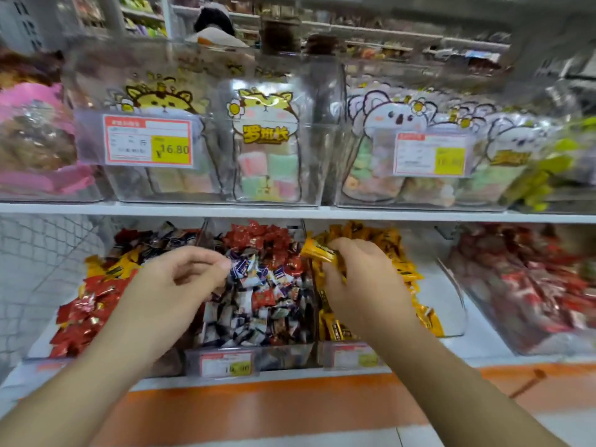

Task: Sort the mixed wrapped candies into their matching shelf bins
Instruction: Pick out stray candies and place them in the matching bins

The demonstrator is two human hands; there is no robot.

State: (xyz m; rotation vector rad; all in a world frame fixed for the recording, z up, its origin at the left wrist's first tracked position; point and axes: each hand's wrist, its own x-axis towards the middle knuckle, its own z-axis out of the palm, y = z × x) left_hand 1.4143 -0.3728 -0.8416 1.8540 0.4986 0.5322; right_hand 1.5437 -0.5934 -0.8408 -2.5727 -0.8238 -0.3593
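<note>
- Your right hand (354,272) is curled round a yellow candy (317,251), pinching it at the far left corner of the yellow bin (451,317), with more yellow wrappers bunched under the fingers.
- Your left hand (187,279) hovers over the near left of the middle bin (251,353); thumb and forefinger are nearly closed close to a purple-and-white candy (242,267), but I cannot tell whether they have hold of it.
- The mixed candies sit in three bins on the lower shelf: red and yellow ones in the left bin (42,346), purple, white and red in the middle, mostly yellow on the right.
- These should be light and crinkly, and the glossy film looks slippery, so take each one across its body or by a twisted end, one at a time.
- Judging by the pile, a loose grab would drag neighbours along.
- Writing: the upper-left price tag (147,141) reads 16.80 with a yen sign; the tag on the middle bin seems to show the same figure, blurred.
- The cartoon bag (264,146) above carries yellow Chinese characters, too soft to read surely.
</note>
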